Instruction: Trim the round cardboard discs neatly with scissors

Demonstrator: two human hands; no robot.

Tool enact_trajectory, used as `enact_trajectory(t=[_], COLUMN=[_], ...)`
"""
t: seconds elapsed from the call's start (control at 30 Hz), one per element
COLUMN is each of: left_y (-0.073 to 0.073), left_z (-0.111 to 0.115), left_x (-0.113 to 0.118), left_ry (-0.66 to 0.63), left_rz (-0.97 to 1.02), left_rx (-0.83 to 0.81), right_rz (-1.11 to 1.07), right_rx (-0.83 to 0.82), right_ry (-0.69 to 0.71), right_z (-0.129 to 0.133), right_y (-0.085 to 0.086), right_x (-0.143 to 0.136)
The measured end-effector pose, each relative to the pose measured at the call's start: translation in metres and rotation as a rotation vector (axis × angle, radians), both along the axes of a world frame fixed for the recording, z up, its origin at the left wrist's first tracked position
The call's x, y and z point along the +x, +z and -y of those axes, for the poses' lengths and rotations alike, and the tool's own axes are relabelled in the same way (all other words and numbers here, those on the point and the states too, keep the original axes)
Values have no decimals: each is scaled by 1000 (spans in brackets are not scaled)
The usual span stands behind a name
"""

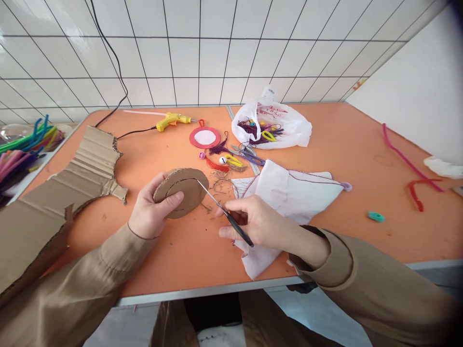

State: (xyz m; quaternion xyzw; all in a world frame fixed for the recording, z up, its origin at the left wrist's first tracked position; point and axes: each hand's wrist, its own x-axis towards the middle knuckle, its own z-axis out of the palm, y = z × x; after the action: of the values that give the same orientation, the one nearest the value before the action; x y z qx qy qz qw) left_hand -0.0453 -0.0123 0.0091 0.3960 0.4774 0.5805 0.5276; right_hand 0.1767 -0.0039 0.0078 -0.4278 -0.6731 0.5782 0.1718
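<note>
My left hand [151,205] is closed on a round cardboard disc [188,185], thumb on its face and fingers behind. A smaller ring-shaped line runs inside the disc's edge. In my right hand [249,219] is a pair of scissors [237,229] with a black handle. The blade tip touches the disc near its upper right, on that line. Under my right hand lies a white cloth [289,188] with dark red stitching along its edge. Past the disc, a red ring with a white centre [205,138] lies on the orange table [188,250].
A large cut cardboard sheet [54,197] covers the left side. Behind are a yellow glue gun [174,121] with its cord, and a white plastic bag [289,127] of tassels. Purple-handled pliers [249,154] lie mid-table. Pipe cleaners [408,156] lie at right.
</note>
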Motion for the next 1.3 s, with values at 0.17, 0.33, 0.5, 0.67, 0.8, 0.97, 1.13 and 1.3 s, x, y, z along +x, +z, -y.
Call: enact_trajectory(t=[0.17, 0.33, 0.5, 0.67, 0.8, 0.97, 1.13, 1.3], left_y=[0, 2, 5, 7, 7, 7, 7, 6], left_z=[0, -1, -2, -1, 0, 0, 0, 1], left_x=[-1, -3, -5, -5, -5, -6, -6, -4], left_ry=[-9, -4, 3, 9, -6, -9, 7, 21], left_rz=[-19, 1, 27, 38, 42, 49, 66, 66], left_rx=[26, -10, -61, -25, -3, -13, -33, -38], right_rz=[43, 44, 70, 103, 91, 47, 3, -58], right_rx=[130, 153, 194, 245, 272, 259, 210, 56], right_ry=[9, 26, 22, 7, 1, 12, 8, -21], right_z=[0, 0, 0, 2, 2, 2, 3, 5], right_y=[0, 0, -1, -2, -2, -4, -2, -3], right_x=[0, -1, 0, -1, -2, 0, 0, -1])
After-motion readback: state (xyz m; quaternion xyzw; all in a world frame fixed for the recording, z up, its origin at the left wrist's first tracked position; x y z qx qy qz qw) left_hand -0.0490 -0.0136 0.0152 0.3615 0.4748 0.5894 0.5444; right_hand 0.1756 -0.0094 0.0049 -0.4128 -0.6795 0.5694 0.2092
